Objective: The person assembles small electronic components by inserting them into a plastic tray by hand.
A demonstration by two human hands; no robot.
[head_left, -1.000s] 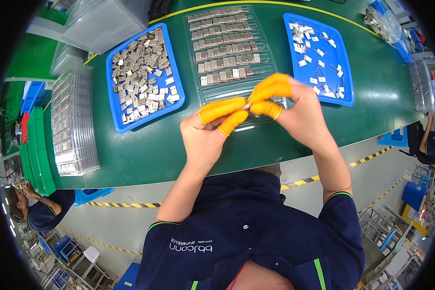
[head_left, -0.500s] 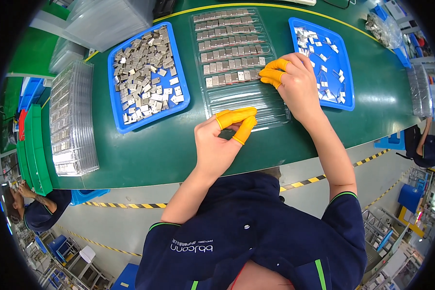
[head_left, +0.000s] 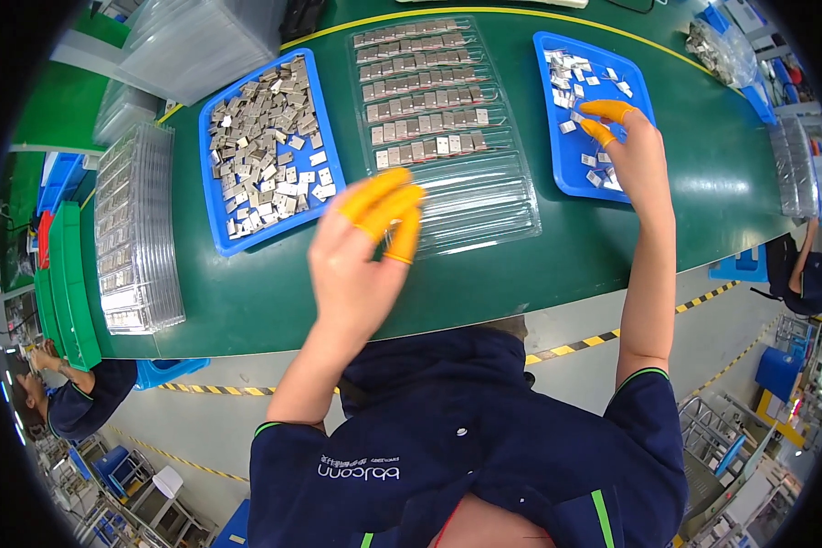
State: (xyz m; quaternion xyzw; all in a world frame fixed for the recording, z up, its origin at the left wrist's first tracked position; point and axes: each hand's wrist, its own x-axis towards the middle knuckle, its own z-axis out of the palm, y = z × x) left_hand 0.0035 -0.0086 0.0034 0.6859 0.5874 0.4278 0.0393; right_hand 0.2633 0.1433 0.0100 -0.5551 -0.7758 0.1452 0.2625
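Observation:
My left hand (head_left: 361, 247), with yellow finger cots, hangs between the left blue tray (head_left: 212, 205) and the clear blister tray (head_left: 470, 233). It is blurred; whether its fingertips hold something cannot be told. The left tray holds many flat silver USB connector shells (head_left: 265, 146). In the blister tray, several rows of silver connectors (head_left: 425, 151) with thin wires fill the far slots. My right hand (head_left: 632, 155), also in yellow cots, reaches over the right blue tray (head_left: 566, 178). Its thumb and finger are apart, close to small white connector pieces with wires (head_left: 568, 126).
Stacked clear blister trays (head_left: 137, 237) stand at the left, beside green bins (head_left: 68, 283). Clear plastic boxes (head_left: 201, 46) rise behind the left tray. A plastic bag (head_left: 717, 50) lies at the far right. Other people (head_left: 87, 393) work at both sides.
My right hand has left the blister tray's filled row and moved right, over the right tray. My left hand has moved left and forward toward the left tray.

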